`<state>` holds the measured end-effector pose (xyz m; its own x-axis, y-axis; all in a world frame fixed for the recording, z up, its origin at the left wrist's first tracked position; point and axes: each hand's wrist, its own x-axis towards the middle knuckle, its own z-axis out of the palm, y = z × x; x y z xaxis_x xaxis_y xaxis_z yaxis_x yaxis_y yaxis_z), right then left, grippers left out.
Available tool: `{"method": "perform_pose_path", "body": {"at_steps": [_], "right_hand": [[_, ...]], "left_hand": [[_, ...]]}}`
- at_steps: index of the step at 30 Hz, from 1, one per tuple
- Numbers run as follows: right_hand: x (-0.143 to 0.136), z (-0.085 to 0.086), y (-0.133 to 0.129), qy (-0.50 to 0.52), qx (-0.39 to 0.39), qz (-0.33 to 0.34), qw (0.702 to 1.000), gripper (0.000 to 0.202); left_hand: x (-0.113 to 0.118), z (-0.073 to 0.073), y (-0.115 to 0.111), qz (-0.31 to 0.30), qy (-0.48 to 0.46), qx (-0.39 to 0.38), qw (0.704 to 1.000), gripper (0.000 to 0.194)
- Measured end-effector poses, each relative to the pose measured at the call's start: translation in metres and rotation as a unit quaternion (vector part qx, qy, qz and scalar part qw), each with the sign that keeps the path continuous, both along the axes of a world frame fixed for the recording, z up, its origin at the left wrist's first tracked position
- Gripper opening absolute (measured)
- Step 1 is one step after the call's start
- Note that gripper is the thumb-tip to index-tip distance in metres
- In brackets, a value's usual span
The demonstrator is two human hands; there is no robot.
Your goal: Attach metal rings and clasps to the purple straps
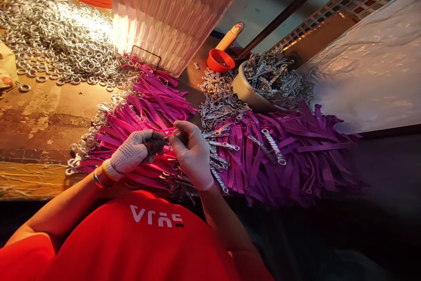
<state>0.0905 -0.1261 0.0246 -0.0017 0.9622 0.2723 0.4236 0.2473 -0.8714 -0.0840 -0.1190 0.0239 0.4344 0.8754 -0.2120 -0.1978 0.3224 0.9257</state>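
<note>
My left hand (134, 151), in a dotted knit glove with dark fingertips, is closed round a metal ring (167, 147). My right hand (192, 151), in a thin pale glove, touches fingertips with it and pinches a pink strap (166, 129) near the ring. Beneath and behind both hands lies a pile of pink straps with rings (154, 97). Purple straps (312, 154) are heaped to the right, with twisted metal pieces (273, 146) on top of them.
Loose metal rings (62, 35) cover the back left of the wooden table (42, 119). A ribbed translucent panel (171, 9) stands behind the straps. At the back right are a small red bowl (219, 61), a beige bowl (246, 88) of metal pieces and a plastic-covered surface (368, 62).
</note>
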Motion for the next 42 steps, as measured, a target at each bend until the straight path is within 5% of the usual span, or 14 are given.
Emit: {"method": "perform_pose_path", "body": {"at_steps": [5,9,14,20,24,30,36,42], "right_hand": [[-0.003,0.001,0.002,-0.005,0.014,0.017,1.0,0.032],[-0.002,-0.004,0.004,-0.064,0.066,0.004,0.996,0.03],[-0.001,-0.007,-0.001,-0.233,0.139,0.069,0.96,0.025],[-0.01,0.023,-0.038,-0.013,0.031,0.087,0.996,0.027],[-0.01,0.033,-0.028,0.083,-0.031,0.035,0.995,0.025],[-0.007,0.019,-0.004,0.044,-0.041,0.006,0.998,0.027],[-0.014,0.006,-0.009,-0.05,0.02,-0.03,0.998,0.025],[-0.006,0.003,-0.011,-0.156,0.063,0.026,0.985,0.022]], "left_hand": [[0.0,-0.009,0.002,-0.056,-0.038,-0.029,0.997,0.035],[0.005,-0.016,0.002,-0.108,-0.138,-0.124,0.977,0.032],[0.014,-0.027,0.004,-0.046,-0.213,-0.235,0.947,0.026],[0.01,-0.031,0.017,0.101,-0.203,-0.13,0.965,0.025],[-0.001,-0.031,0.021,0.018,-0.262,-0.163,0.951,0.02],[0.0,-0.041,0.017,-0.036,-0.297,-0.22,0.929,0.038],[0.004,-0.032,0.001,0.018,-0.177,-0.099,0.979,0.03],[0.002,-0.019,-0.014,0.043,0.034,0.057,0.997,0.031]]}}
